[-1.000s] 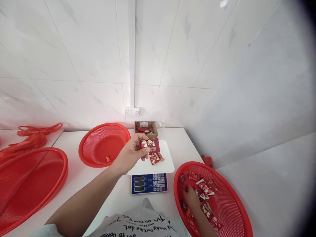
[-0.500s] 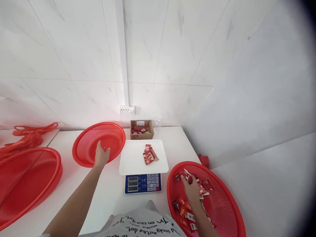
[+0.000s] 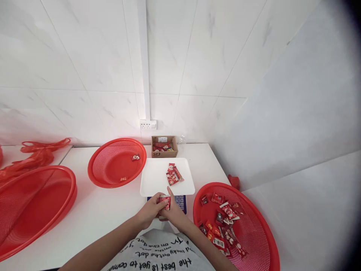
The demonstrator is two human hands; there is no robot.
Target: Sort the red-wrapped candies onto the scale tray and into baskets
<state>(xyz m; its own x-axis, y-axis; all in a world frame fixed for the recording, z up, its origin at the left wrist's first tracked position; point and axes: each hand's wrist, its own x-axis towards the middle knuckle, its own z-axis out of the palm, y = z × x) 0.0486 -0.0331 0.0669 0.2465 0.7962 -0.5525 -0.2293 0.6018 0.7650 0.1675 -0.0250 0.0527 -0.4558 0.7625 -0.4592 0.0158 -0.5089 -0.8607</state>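
Both hands meet in front of the scale, over its blue keypad. My left hand and my right hand are closed together on a small red packet with pale print. My right index finger points up toward the white weighing tray. A few red packets lie on that tray. To the right, a red plastic basket holds several red wrapped packets. A red basket at the left back has a small wrapped packet and another small piece in it.
A cardboard box of red packets stands behind the scale. Another red basket sits at the left, with red plastic bags beyond it. A wall socket is above the table's back edge.
My left hand has left the back basket, and a packet now lies inside it. My right hand has come out of the right basket. Both now hold a red packet before the scale.
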